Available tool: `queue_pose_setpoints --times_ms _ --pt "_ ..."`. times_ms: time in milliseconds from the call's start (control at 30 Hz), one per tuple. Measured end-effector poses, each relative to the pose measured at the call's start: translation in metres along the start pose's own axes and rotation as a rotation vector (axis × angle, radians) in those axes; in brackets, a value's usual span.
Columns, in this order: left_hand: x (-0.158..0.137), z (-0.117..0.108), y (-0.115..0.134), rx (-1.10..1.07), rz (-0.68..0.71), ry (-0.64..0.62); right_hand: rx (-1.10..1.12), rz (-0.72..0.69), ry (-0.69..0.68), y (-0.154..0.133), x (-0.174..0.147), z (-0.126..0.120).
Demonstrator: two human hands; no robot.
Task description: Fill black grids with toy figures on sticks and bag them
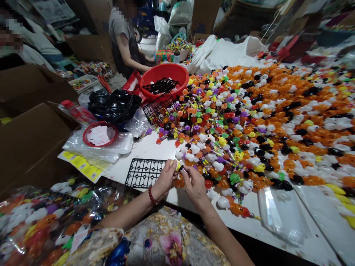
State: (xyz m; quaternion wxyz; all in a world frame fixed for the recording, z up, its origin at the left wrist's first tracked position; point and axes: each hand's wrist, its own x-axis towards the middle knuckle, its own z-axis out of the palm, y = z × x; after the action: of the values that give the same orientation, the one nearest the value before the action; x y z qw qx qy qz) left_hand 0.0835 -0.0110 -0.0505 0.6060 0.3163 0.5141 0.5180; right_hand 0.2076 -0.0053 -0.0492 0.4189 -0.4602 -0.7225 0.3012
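Cardboard boxes [33, 142] stood open along your left, and below them clear bags of mixed toys [36, 218] lay close by your left forearm. Next came a sheet with yellow printing [80, 165], partly under flat clear plastic sleeves [123, 144] at the table's edge. A red basket [85, 136] sat on those sleeves with white paper slips [100, 135] inside it, and a crumpled black plastic bag [113, 105] lay just behind. Farther back, a co-worker [122, 44] in a grey short-sleeved top faced the table, reaching an arm forward behind a red basin [183, 79] that held black grids.

A bare black grid [144, 173] lay flat on the white table beside your left hand [164, 180]; you wore a red beaded bracelet [152, 195] on that wrist. Your left thumb and fingers were pinched narrow around a small yellow piece [178, 165], held just above the table in front of your body. Your right hand [196, 187] met it there, its thumb and fingers close together on a small black part [181, 167]; you could not tell whether yellow and black were joined.

Beyond your right hand, a heap of colourful toys [235, 147] spread far across the table, mostly orange, white and black toward the right. Clear bags [281, 216] lay flat in front of it, with yellow pieces [342, 203] at the far right.
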Motion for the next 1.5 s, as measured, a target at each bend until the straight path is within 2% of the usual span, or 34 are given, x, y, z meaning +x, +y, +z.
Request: queue_pose_setpoints --times_ms 133,200,367,600,733,833,933,1067,1333,1500 --pt "-0.006 -0.004 0.011 0.223 0.108 0.043 0.021 -0.012 -0.055 -0.002 0.0 -0.001" --pt "-0.005 -0.01 0.019 0.342 0.143 0.021 0.028 -0.026 -0.106 -0.001 0.001 -0.006" --pt "0.003 -0.018 0.028 0.18 -0.038 -0.115 0.031 -0.016 -0.195 0.004 0.005 -0.019" --pt "-0.01 -0.01 0.018 0.454 0.114 -0.025 -0.083 -0.128 -0.228 0.003 -0.008 -0.014" --pt "-0.019 -0.006 0.014 0.425 0.128 0.016 -0.091 -0.145 -0.211 0.001 -0.017 -0.01" --pt "-0.017 -0.009 0.015 0.396 0.073 -0.024 -0.098 -0.13 -0.222 0.002 -0.017 -0.01" --pt "-0.011 -0.013 0.018 0.248 -0.043 -0.12 -0.022 -0.061 -0.268 0.004 -0.013 -0.015" --pt "-0.01 -0.013 0.02 0.084 -0.023 -0.093 0.055 0.06 -0.238 0.004 -0.012 -0.025" --pt "-0.018 -0.016 0.013 0.074 -0.012 -0.059 0.059 0.088 -0.196 0.003 -0.031 -0.03" --pt "-0.023 -0.022 0.01 0.258 0.063 -0.07 0.003 0.053 -0.192 0.005 -0.042 -0.027"
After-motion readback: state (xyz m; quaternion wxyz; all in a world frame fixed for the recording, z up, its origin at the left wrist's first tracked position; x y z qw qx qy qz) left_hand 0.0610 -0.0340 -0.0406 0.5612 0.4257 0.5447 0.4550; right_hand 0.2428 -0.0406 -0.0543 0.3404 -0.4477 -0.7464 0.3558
